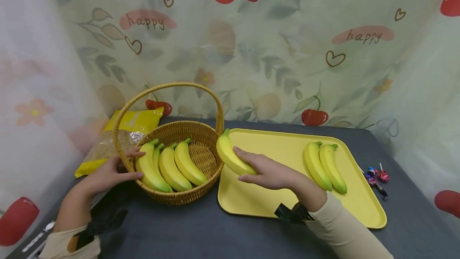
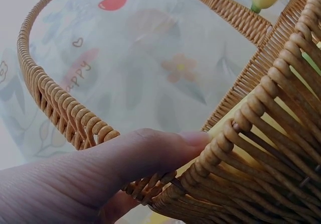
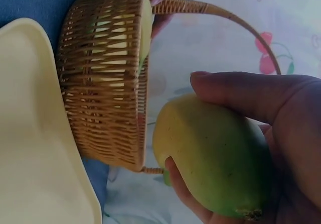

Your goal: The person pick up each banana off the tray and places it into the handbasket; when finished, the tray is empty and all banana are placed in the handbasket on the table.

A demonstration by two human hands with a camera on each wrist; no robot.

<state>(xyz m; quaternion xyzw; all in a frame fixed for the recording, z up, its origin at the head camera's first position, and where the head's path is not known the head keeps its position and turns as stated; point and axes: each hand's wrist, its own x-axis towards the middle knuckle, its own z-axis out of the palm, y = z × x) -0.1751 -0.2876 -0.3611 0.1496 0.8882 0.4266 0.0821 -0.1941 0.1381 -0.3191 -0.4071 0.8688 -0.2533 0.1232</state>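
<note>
Both hands work low over a dark tabletop (image 1: 187,231). Nearest, the right hand (image 1: 271,173) curls its fingers and thumb round a single banana (image 1: 231,156), gripping it by its lower half so that the stem end tilts up toward the basket's rim; the right wrist view shows the thumb laid across the fruit's top and the fingers wrapped beneath. Under that hand lies a yellow tray (image 1: 273,207), and farther out to its right on the same tray two bananas (image 1: 325,166) rest side by side. Beyond the tray's right edge, well apart from the hand, a few wrapped lollipops (image 1: 377,177) lie on the tabletop. The left hand (image 1: 108,176) has its fingers fairly straight, resting against the near left side of a wicker basket (image 1: 187,197), thumb pressed at the rim as the left wrist view shows. Just past its fingertips, three bananas (image 1: 169,167) lean together inside the basket. Behind that hand, farther back, lies a yellow snack bag (image 1: 138,121), and a printed cherry curtain (image 1: 273,51) closes off the rear.
</note>
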